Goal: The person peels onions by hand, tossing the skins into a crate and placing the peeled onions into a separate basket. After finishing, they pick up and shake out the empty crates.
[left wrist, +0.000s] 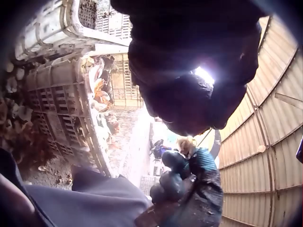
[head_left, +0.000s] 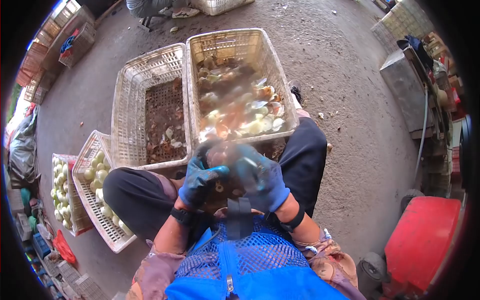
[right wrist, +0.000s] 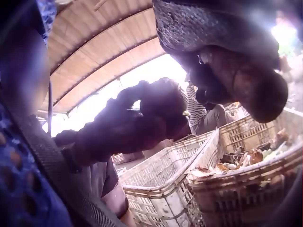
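Both hands wear dark gloves with blue cuffs and meet in front of the lap. My left hand (head_left: 201,175) grips a reddish-brown onion (head_left: 218,155), blurred in the head view. Close against it, my right hand (head_left: 262,175) has its fingers curled round a small knife, whose brown handle (right wrist: 260,92) juts from the fist in the right wrist view. A pale streak at the fingers looks like its blade, mostly hidden. Just beyond the hands stands a plastic crate (head_left: 289,112) holding onion skins and trimmings (head_left: 260,122). In the left wrist view the left hand (left wrist: 189,94) is a dark silhouette.
Left of it is another crate (head_left: 117,115) with brown scraps on its floor. Two crates by the left knee hold peeled onions (head_left: 97,172) and more peeled onions (head_left: 61,192). A red machine part (head_left: 422,240) stands at right. Someone in a striped top (right wrist: 196,106) sits farther off.
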Demonstrator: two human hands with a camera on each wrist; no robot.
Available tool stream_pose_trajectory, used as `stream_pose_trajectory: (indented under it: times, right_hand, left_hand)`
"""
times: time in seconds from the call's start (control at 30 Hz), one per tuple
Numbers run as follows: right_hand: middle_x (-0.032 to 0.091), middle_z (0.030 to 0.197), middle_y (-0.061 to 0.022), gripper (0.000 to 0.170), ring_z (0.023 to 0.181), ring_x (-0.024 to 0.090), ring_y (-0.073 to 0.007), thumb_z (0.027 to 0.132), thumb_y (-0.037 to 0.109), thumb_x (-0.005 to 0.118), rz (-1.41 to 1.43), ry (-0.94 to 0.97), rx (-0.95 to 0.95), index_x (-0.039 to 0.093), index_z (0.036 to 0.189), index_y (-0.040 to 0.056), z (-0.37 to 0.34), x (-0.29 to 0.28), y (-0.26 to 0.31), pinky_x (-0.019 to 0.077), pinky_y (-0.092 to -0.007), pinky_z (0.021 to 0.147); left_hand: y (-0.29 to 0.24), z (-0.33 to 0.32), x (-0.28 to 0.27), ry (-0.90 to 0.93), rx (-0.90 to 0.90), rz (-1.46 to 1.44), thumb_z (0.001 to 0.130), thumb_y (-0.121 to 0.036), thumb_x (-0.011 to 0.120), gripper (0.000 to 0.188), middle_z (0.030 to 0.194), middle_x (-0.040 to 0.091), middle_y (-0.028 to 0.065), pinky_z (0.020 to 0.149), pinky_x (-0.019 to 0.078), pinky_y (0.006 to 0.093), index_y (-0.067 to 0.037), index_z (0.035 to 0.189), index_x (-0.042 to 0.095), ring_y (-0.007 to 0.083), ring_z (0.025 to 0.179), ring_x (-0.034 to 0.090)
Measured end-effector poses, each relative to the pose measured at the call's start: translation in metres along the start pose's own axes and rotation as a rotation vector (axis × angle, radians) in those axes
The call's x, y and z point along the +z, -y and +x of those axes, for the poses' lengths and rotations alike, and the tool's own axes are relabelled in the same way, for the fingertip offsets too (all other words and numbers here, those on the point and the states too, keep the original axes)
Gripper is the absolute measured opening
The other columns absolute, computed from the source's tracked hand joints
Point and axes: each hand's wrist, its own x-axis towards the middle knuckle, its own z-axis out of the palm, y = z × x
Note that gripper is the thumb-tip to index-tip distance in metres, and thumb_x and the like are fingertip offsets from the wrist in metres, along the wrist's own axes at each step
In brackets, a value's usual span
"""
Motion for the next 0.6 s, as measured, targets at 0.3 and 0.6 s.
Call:
stream_pose_trajectory:
  times: [0.3,0.6]
  right_hand:
    - [0.066,0.093,-0.0114,0.057,0.076,0.068,-0.0295,0.084,0.025,0.065,-0.372,0.356,-0.047,0.051,0.138,0.0128,0.014,-0.038,0.015,0.0514,-0.0408,0.060]
    - [0.066,0.080,-0.0067,0.040,0.066,0.068,-0.0260,0.091,0.021,0.056,-0.489,0.494,-0.180,0.054,0.131,0.0177,0.021,-0.049,-0.006,0.0498,-0.0397,0.051]
  left_hand:
    - [-0.011,0.006,-0.010,-0.039,0.009,0.274,0.066,-0.005,0.075,0.070,0.117,0.065,0.0085,0.092,0.0519,0.0297,0.002,0.132,0.052,0.0173,0.104,0.064]
    - [-0.011,0.008,-0.018,0.059,-0.071,0.330,0.070,-0.006,0.070,0.054,0.110,0.066,0.0043,0.086,0.0500,0.0270,0.001,0.123,0.062,0.0131,0.099,0.060]
